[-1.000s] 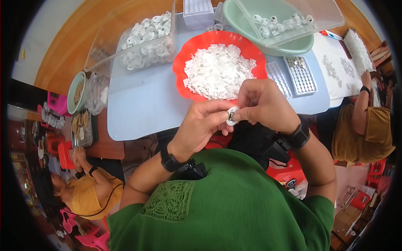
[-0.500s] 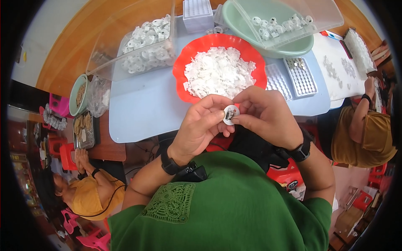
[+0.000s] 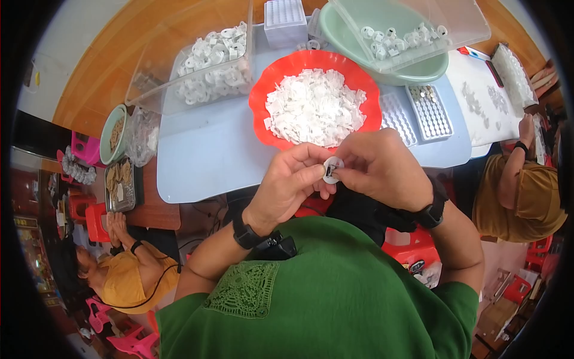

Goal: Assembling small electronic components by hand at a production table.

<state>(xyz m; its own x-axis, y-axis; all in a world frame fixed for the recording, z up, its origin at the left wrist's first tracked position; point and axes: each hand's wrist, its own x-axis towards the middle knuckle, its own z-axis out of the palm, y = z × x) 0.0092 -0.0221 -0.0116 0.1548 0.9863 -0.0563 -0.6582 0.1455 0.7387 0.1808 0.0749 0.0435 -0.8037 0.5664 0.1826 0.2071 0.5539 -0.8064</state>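
Between my two hands is a small round white plastic piece (image 3: 332, 170) with dark parts at its centre. My left hand (image 3: 294, 179) pinches its left edge between thumb and fingers. From the right, the thumb and fingertips of my right hand (image 3: 379, 167) close on the piece's other edge; whether they also hold something small is hidden. Just beyond my hands stands a red scalloped bowl (image 3: 256, 113) heaped with small white plastic strips (image 3: 317, 105).
Behind left, a clear bin (image 3: 149, 90) holds many white round pieces. Behind right, a clear tray (image 3: 412, 60) of similar pieces rests on a green basin (image 3: 335, 30). A white tray of silver button cells (image 3: 429, 110) lies right. Co-workers sit at left (image 3: 134, 275) and right (image 3: 514, 197).
My right hand has shifted slightly down and its fingers have curled closer over the piece. The round piece has turned a little and sits slightly lower.
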